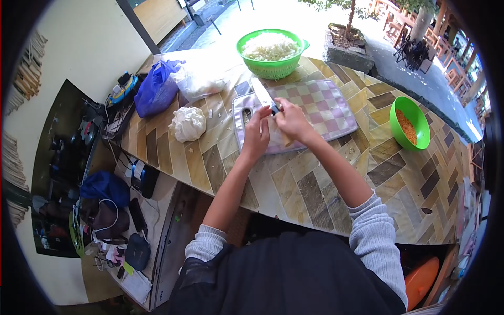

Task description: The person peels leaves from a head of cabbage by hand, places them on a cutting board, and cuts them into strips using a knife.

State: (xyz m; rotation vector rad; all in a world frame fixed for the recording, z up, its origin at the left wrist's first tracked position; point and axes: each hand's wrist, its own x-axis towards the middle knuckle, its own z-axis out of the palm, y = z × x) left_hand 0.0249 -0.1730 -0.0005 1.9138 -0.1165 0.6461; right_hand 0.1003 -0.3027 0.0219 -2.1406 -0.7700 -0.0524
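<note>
My right hand (292,122) is closed around the dark handle of a kitchen knife (262,93), its blade pointing away over the left part of a checked pink-and-white cutting board (328,107). A light brown piece (287,139) shows just below that hand. My left hand (257,134) is raised beside it, fingers extended and fingertips right at the knife near the handle. Behind the board stands a green colander (270,68) heaped with pale shreds (270,46). Left of the board lies a crumpled white bundle (188,125).
A blue plastic bag (157,89) and a clear bag (199,84) lie at the back left. The green bowl (395,123) at right holds orange crumbs (406,127). Small scraps dot the patterned tabletop (283,184). A lower shelf at left carries pouches and a phone (137,214).
</note>
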